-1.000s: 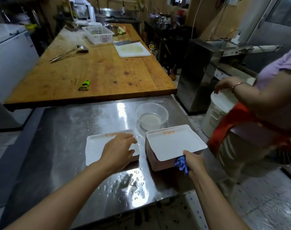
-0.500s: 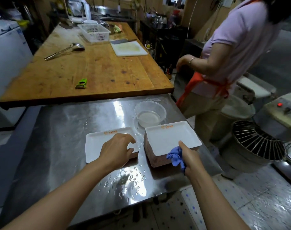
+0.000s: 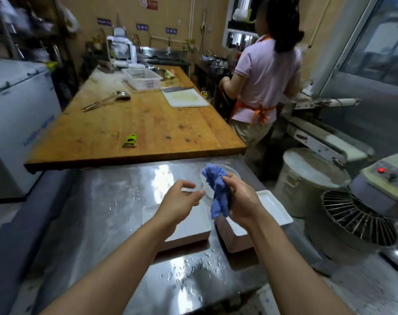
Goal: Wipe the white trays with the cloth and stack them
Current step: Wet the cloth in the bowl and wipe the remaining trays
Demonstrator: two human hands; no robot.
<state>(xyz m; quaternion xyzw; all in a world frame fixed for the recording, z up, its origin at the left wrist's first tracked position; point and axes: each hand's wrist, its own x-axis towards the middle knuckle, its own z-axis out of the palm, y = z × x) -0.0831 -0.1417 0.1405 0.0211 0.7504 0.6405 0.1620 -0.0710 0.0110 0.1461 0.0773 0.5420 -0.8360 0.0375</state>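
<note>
Head view: the right hand (image 3: 241, 201) was raised above the wet steel table (image 3: 98, 208), fingers curled round a crumpled blue cloth (image 3: 218, 192) that hung from the fist. The left hand (image 3: 179, 201) hovered beside it, fingers loosely curved, holding nothing. Below lay a single white rectangular tray (image 3: 193, 226) and, just right, a stack of white trays (image 3: 270, 208). A clear plastic bowl (image 3: 233, 171) sat behind the cloth.
</note>
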